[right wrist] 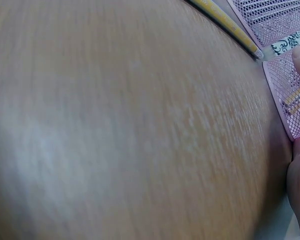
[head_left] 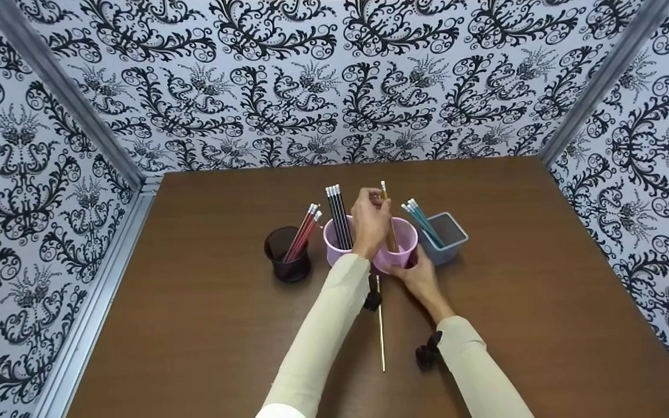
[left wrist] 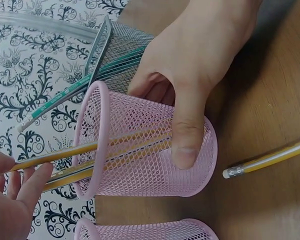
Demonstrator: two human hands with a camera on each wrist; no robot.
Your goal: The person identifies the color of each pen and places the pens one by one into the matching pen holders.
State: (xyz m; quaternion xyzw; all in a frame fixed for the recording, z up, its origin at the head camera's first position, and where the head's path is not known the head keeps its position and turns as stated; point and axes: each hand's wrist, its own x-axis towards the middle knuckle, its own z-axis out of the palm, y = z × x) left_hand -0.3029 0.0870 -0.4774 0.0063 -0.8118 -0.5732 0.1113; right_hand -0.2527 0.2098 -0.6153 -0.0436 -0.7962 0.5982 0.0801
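Two pink mesh cups stand side by side. My right hand [head_left: 421, 281] grips the right pink mesh cup [left wrist: 140, 170] low on its side, with the thumb along the mesh. Over that cup's mouth, my left hand [head_left: 371, 220] holds yellow pencils [left wrist: 70, 175] between its fingers near the eraser ends, while their lower parts reach down inside the cup. Another yellow pencil [head_left: 381, 337] lies on the table in front, its eraser end toward the cups. The left pink cup [head_left: 334, 254] has several black pencils [head_left: 339, 217] in it, partly hidden behind my left hand.
To the left, a black mesh cup [head_left: 291, 271] holds red pencils [head_left: 302, 237]. A grey square mesh holder [head_left: 453, 252] with teal pencils [head_left: 425, 223] stands just right of my right hand. Patterned walls [head_left: 311, 87] border the brown table [head_left: 207, 348].
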